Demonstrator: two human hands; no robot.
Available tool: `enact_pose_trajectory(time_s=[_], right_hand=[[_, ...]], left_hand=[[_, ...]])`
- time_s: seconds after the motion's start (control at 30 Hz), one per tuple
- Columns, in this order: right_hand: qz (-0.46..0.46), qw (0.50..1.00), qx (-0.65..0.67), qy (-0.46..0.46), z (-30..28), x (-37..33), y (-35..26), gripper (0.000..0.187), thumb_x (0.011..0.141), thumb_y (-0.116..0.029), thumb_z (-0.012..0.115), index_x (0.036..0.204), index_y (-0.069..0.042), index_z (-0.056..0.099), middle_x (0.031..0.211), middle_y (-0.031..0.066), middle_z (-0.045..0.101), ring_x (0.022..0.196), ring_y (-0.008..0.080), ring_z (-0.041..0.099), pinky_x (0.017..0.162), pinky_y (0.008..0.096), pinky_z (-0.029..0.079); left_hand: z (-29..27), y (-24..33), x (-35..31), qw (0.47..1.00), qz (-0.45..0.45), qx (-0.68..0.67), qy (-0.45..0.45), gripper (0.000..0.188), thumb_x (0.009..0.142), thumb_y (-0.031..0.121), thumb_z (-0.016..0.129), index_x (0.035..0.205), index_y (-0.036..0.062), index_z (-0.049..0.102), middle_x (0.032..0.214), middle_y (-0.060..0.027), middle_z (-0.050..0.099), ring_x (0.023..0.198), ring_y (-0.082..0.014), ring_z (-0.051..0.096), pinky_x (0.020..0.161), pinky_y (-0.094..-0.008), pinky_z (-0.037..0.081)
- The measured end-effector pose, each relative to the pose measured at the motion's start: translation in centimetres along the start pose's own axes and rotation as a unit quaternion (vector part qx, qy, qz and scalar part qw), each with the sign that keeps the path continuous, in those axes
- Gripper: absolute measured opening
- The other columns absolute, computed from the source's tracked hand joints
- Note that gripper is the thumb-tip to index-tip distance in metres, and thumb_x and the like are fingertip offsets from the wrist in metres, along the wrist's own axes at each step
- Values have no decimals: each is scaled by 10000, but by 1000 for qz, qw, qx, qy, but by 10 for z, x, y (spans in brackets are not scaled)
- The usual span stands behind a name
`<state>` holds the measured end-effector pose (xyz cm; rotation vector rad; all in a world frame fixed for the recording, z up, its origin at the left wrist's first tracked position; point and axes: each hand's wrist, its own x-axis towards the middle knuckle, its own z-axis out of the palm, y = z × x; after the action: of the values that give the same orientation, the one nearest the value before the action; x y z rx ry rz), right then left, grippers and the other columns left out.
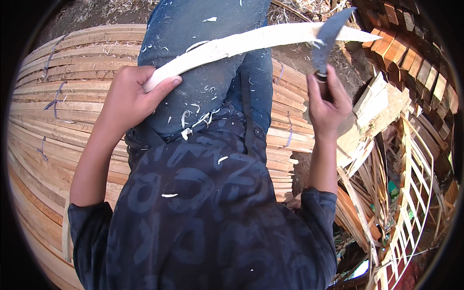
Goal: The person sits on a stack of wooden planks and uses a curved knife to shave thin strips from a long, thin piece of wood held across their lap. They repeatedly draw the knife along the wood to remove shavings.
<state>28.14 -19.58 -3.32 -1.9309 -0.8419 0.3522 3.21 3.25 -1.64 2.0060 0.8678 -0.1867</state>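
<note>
My left hand (131,96) is closed round the near end of a long, pale, curved strip of wood (256,39). The strip lies across my jeans-clad legs and tapers to a point at the far right. In my right hand (328,101) is a knife (330,38) with a broad, curved dark blade, its handle wrapped by my fingers. The blade points up and crosses the strip near its tapered end; whether it touches the wood I cannot tell. Curled wood shavings (186,121) are scattered over my lap and shirt.
Bundles of long wooden slats (53,104), tied with cord, spread under and beside me. Stacked wood blocks (411,63) stand at the far right. Below them are a pale wood block (379,104), loose split sticks (360,203) and a slatted wooden frame (411,208).
</note>
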Motion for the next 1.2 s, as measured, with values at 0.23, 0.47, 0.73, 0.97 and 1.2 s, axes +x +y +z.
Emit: enact_pose_trajectory(time_s=[0.23, 0.47, 0.73, 0.97, 1.2], right_hand=[[60, 995, 27, 77, -9, 11, 11, 377, 759, 42, 706, 1125, -20, 641, 714, 50, 632, 581, 56, 549, 503, 198, 434], [28, 997, -3, 68, -7, 4, 11, 320, 754, 42, 714, 1069, 35, 654, 740, 76, 653, 623, 51, 577, 516, 185, 426], [7, 1000, -16, 24, -11, 3, 6, 306, 766, 38, 708, 1066, 42, 645, 786, 77, 670, 653, 67, 588, 543, 178, 438], [40, 997, 62, 21, 3, 3, -4, 270, 793, 52, 673, 1060, 54, 631, 667, 33, 583, 541, 47, 514, 490, 191, 410], [152, 978, 88, 108, 22, -16, -13, 276, 766, 56, 690, 1037, 45, 647, 693, 15, 595, 593, 28, 526, 521, 200, 436]], left_hand=[[2, 1, 1, 1000, -7, -3, 2, 471, 794, 334, 713, 558, -37, 541, 427, -87, 398, 411, -122, 384, 407, -320, 304], [-3, -1, 1, 1000, 7, -15, -18, 461, 797, 341, 708, 580, -39, 560, 425, -74, 405, 412, -116, 385, 407, -313, 298], [-3, 4, 3, 999, -25, -17, -44, 405, 823, 241, 683, 569, -16, 501, 472, 2, 397, 478, -62, 371, 429, -287, 282], [-7, 3, 4, 996, -46, -31, -74, 407, 832, 242, 673, 567, -11, 495, 482, 23, 383, 489, -50, 365, 431, -279, 280], [-8, 4, 3, 996, -29, -38, -69, 420, 839, 271, 670, 572, -5, 499, 492, 33, 391, 501, -46, 359, 434, -273, 272]])
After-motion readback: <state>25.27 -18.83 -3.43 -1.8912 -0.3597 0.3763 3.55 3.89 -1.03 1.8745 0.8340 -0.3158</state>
